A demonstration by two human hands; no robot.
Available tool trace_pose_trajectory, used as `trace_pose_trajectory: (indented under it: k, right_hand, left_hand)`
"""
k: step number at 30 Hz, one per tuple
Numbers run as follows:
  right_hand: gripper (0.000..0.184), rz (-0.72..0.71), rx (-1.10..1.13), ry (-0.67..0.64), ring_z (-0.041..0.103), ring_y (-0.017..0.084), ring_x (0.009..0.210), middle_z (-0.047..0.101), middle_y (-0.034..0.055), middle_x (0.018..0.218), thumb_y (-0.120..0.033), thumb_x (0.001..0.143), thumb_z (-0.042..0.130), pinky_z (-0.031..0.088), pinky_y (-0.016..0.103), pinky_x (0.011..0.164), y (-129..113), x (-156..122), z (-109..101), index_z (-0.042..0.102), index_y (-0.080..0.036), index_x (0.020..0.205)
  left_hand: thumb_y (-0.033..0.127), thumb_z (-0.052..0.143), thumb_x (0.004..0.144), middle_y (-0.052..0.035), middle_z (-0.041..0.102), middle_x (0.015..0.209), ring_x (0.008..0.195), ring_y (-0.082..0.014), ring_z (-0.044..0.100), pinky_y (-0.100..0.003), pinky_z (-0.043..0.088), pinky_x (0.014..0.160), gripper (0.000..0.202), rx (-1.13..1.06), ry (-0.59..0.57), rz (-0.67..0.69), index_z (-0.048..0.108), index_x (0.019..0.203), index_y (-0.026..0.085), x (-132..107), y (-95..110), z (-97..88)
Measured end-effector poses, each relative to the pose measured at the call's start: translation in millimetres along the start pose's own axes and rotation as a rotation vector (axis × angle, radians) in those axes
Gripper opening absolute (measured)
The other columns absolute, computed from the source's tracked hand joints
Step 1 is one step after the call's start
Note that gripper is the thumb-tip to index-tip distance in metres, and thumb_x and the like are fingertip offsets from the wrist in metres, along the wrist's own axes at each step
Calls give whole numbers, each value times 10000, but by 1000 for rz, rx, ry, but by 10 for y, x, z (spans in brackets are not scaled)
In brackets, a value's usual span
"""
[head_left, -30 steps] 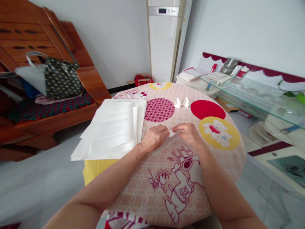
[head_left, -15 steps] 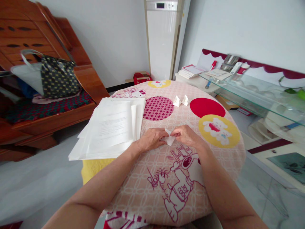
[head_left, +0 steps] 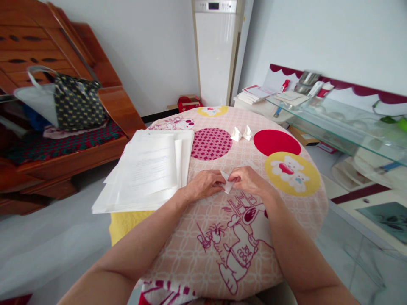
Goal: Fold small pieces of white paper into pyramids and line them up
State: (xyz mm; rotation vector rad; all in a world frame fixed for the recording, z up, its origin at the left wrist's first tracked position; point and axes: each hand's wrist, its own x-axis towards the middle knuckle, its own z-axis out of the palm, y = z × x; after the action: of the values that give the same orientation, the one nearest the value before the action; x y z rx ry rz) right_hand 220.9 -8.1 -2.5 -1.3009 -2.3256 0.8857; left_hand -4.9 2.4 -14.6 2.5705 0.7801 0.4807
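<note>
At the far left, a wooden bench (head_left: pixel 117 103) is seen, with a dark bag (head_left: pixel 78 103) with light spots set on its green and red mat (head_left: pixel 111 137). Next, a messy pile of white papers (head_left: pixel 152 169) is laid on the round surface (head_left: pixel 173 254), which is covered by a pink cloth (head_left: pixel 203 262) with pictures. A yellow cloth (head_left: pixel 127 222) is hung below the pile. Near the middle, a small folded paper (head_left: pixel 227 187) is held just over or on the surface. Its left side is pinched by the left hand (head_left: pixel 206 185), with that grip closed on it. Behind, a tall white machine (head_left: pixel 213 55) is stood by the wall (head_left: pixel 143 55). The folded paper's right side is pinched by the right hand (head_left: pixel 247 180), its grip closed too. Past the hands, two little paper shapes (head_left: pixel 235 134) are set side by side, near a red circle (head_left: pixel 277 142). At the right, metal tins (head_left: pixel 308 80) and a green plant (head_left: pixel 402 124) are seen by a glass shelf (head_left: pixel 346 137).
</note>
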Motion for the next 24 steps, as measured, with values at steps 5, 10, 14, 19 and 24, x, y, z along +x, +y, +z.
trace_pose_trajectory:
  k: [5, 10, 14, 19, 24]
  right_hand:
    - [229, 9, -10, -6, 674, 207, 861, 760, 74, 924, -93, 716, 669, 481, 277, 774, -12, -7, -12, 789, -161, 899]
    - [218, 1, -36, -4, 661, 195, 850, 745, 65, 928, -99, 727, 676, 474, 274, 770, -18, -13, -1, 780, -169, 905]
    - [214, -6, -36, -2, 659, 196, 846, 745, 63, 915, -77, 743, 638, 476, 273, 769, -59, -5, 3, 783, -177, 867]
    - [247, 23, -71, 32, 664, 199, 823, 745, 57, 847, -49, 760, 590, 470, 275, 755, -108, 17, -14, 784, -201, 764]
    - [227, 9, -96, 56, 661, 192, 794, 745, 59, 816, -96, 779, 594, 449, 284, 733, 7, 33, -16, 801, -191, 769]
  left_hand:
    - [190, 689, 896, -59, 717, 947, 799, -154, 659, -257, 479, 718, 147, 49, -6, -18, 732, 1032, 154, 3, 4, 4]
    - [212, 630, 946, -69, 715, 952, 836, -166, 664, -265, 482, 740, 163, 78, 9, 13, 728, 1066, 159, 0, 10, 20]
    - [199, 530, 990, -65, 711, 905, 807, -160, 658, -257, 469, 720, 212, 70, 24, -14, 737, 993, 155, 8, 19, 22]
    - [143, 559, 931, -49, 715, 847, 756, -149, 644, -246, 458, 706, 180, 45, 70, -145, 739, 928, 150, 35, 25, 50]
    - [118, 611, 860, -35, 703, 806, 699, -128, 604, -238, 435, 675, 135, 9, 89, -231, 743, 844, 144, 61, 31, 74]
